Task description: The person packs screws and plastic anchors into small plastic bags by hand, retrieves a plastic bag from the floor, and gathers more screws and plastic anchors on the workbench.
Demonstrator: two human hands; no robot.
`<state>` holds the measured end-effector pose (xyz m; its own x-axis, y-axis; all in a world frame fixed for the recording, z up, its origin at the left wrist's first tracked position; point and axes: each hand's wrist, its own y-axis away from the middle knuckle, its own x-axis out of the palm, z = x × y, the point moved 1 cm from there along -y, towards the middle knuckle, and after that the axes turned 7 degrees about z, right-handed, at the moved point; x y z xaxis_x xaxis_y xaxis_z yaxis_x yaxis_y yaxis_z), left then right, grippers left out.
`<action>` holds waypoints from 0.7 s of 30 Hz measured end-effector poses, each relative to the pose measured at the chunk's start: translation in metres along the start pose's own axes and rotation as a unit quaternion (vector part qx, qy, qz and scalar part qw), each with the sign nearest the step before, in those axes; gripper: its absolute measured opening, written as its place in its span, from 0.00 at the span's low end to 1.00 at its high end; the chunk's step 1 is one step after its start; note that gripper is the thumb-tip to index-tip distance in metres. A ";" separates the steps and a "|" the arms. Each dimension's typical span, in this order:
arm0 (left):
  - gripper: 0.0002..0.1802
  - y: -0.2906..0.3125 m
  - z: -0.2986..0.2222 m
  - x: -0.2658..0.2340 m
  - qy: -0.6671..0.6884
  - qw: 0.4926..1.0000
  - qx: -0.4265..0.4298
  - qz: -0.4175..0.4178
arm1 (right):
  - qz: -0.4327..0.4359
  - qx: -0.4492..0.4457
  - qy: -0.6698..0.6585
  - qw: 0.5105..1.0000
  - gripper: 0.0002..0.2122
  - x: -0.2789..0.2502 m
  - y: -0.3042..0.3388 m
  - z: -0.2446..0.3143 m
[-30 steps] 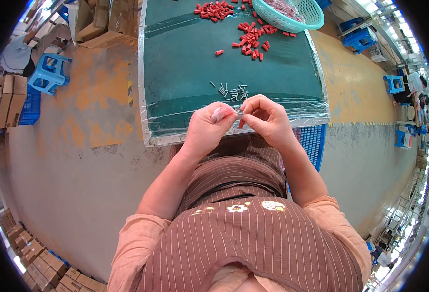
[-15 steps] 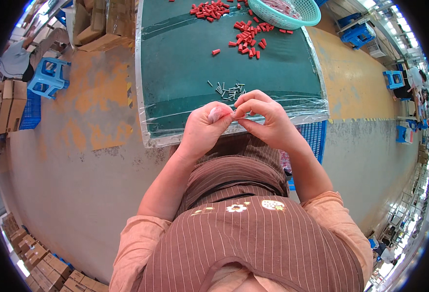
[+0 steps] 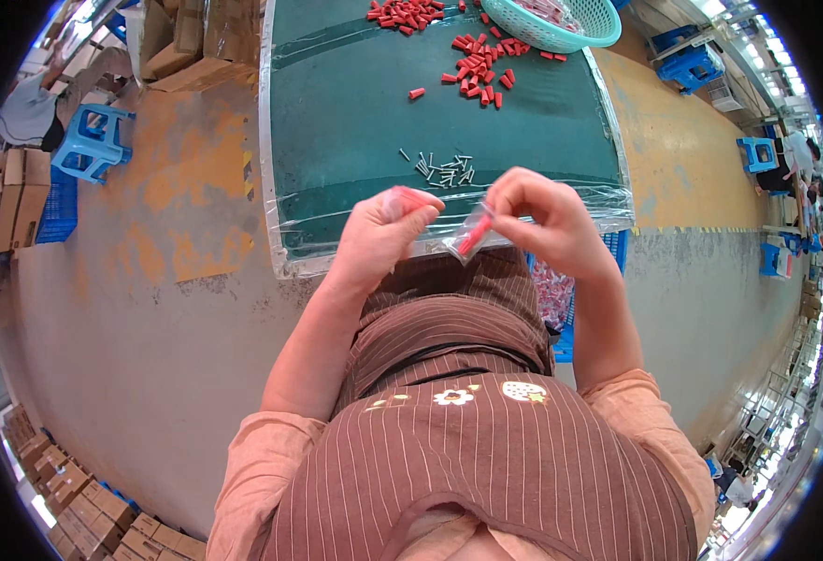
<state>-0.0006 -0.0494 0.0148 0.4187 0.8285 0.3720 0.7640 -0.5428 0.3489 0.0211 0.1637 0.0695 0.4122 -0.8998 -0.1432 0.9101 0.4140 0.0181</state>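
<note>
Just in front of the table's near edge, my right hand [image 3: 544, 224] pinches the top of a small clear plastic bag [image 3: 472, 236] with a red piece inside. My left hand [image 3: 370, 239] is closed round a bunch of clear plastic with red showing through [image 3: 406, 200], perhaps more small bags; the fingers partly hide it. The two hands are apart. Just beyond them a loose pile of small silver screws [image 3: 447, 172] lies on the green tabletop [image 3: 355, 122]. Red tapered plastic sleeves [image 3: 477, 67] are scattered farther off, with another heap of red sleeves [image 3: 406, 14] at the far left.
A mint-green basket [image 3: 561, 39] holding clear and red packets stands at the table's far right. Beneath the near right corner is a blue crate [image 3: 616, 247] with many small packets [image 3: 553, 295]. Cardboard boxes [image 3: 207, 47] and a blue stool [image 3: 93, 142] stand to the left.
My hands, together before, have drawn apart, the right one moving right. The small bag with the red piece now hangs in full view from my right fingers.
</note>
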 end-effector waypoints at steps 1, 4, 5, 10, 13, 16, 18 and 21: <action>0.05 0.000 0.000 -0.002 0.022 1.000 0.012 -0.007 | 0.000 0.001 0.001 1.000 0.04 0.001 -0.002 -0.007; 0.08 -0.005 -0.001 -0.001 -0.005 0.998 0.051 -0.021 | -0.012 0.007 0.295 0.956 0.05 0.003 -0.010 -0.028; 0.08 -0.002 -0.001 0.000 -0.038 0.996 0.070 -0.032 | -0.008 0.007 0.294 0.956 0.05 0.006 -0.010 -0.023; 0.08 0.001 -0.007 0.018 -0.051 0.995 0.084 -0.029 | -0.009 0.010 0.205 0.979 0.04 0.014 -0.014 -0.008; 0.05 -0.002 -0.007 0.016 -0.051 0.995 0.086 0.003 | -0.002 0.005 0.175 0.985 0.03 0.015 -0.016 -0.009; 0.02 0.000 -0.006 0.017 -0.045 0.996 0.082 0.009 | -0.018 0.014 0.111 0.994 0.03 0.017 -0.011 -0.013; 0.02 0.000 -0.006 0.017 -0.033 0.996 0.078 -0.001 | -0.036 0.022 0.065 0.997 0.04 0.018 -0.009 -0.018; 0.03 -0.001 -0.002 0.015 -0.010 0.998 0.063 -0.023 | -0.086 0.024 -0.026 0.996 0.05 0.022 -0.005 -0.025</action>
<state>0.0041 -0.0364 0.0217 0.3904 0.8552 0.3410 0.8381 -0.4834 0.2529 0.0242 0.1450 0.0419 0.2510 -0.9631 -0.0970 0.9678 0.2478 0.0445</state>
